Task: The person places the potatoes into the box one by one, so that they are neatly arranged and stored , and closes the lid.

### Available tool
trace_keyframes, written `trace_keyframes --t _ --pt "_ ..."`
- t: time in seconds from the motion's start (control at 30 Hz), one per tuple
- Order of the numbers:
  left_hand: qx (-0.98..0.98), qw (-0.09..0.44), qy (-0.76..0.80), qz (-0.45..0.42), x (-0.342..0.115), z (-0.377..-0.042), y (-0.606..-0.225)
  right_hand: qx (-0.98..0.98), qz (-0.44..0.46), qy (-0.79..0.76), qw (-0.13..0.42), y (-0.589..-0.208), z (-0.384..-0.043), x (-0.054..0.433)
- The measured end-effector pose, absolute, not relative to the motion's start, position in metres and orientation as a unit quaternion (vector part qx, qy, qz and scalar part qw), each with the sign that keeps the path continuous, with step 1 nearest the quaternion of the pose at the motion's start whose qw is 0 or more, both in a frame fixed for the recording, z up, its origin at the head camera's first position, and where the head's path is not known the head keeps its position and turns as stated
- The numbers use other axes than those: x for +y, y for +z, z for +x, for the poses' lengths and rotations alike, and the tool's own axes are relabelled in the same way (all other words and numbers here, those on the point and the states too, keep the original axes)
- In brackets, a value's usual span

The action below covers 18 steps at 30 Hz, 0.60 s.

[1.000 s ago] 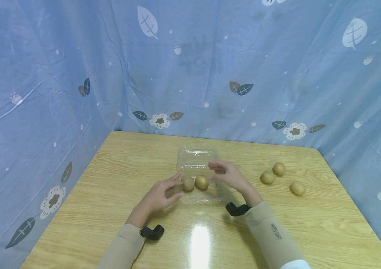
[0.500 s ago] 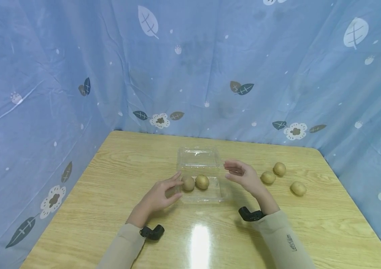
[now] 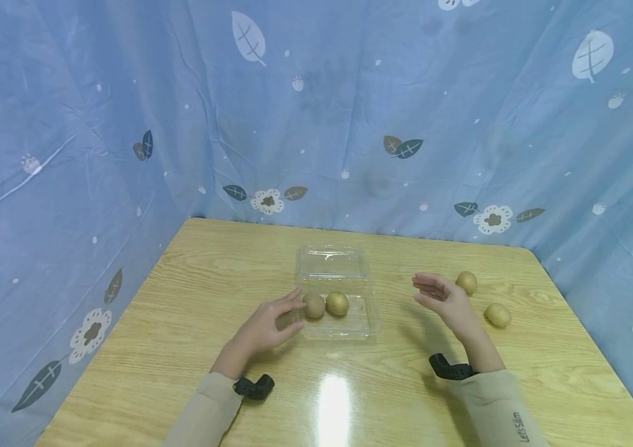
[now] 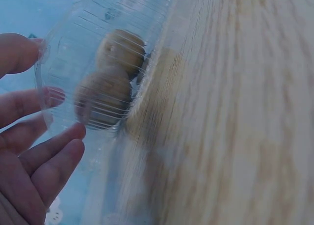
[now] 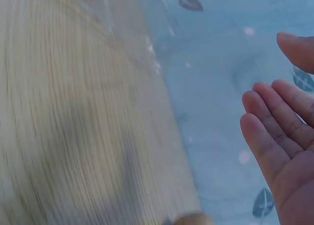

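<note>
Touching the near-left rim of a clear plastic container (image 3: 363, 320), the left hand (image 3: 266, 323) has a loose grip, its thumb and fingers spread apart and holding nothing up. The right hand (image 3: 450, 304) is raised above the tabletop (image 3: 227, 261), to the right of the container and apart from it; its grip is wide, thumb set away from lightly bent fingers, and the right wrist view shows a bare palm. Within the container, side by side at its left, lie two potatoes (image 3: 314, 305) (image 3: 337, 303); the lid (image 3: 332, 261) is folded back flat, away from the person. Beyond the right hand, two loose potatoes (image 3: 466, 282) (image 3: 498, 315) rest on the tabletop, well apart from the container. Each wrist bears a black device (image 3: 255, 386) just past a beige sleeve (image 3: 204, 403). Behind the tabletop hangs a blue curtain (image 3: 316, 112), printed with leaves and white flowers.
</note>
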<state>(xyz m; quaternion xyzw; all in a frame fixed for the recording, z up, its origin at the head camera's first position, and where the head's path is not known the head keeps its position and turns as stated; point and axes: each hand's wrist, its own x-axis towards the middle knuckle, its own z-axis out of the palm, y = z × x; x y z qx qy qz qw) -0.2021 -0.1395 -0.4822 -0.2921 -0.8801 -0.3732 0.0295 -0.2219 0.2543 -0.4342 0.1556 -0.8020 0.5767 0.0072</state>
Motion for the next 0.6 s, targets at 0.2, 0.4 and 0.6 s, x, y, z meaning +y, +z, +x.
trace_keyframes --t 0.2,0.4,0.6 --pt "-0.880 0.034 -0.373 -0.291 -0.140 -0.202 -0.480 -0.811 0.134 0.569 0.035 -0.433 -0.213 0.281" --pt "-0.880 0.029 -0.374 -0.291 -0.140 -0.202 -0.481 -0.825 0.099 0.552 0.068 -0.438 -0.207 0.313" --pt "-0.876 0.031 -0.382 -0.293 -0.139 -0.200 -0.483 -0.851 0.051 0.514 0.092 -0.443 -0.199 0.341"
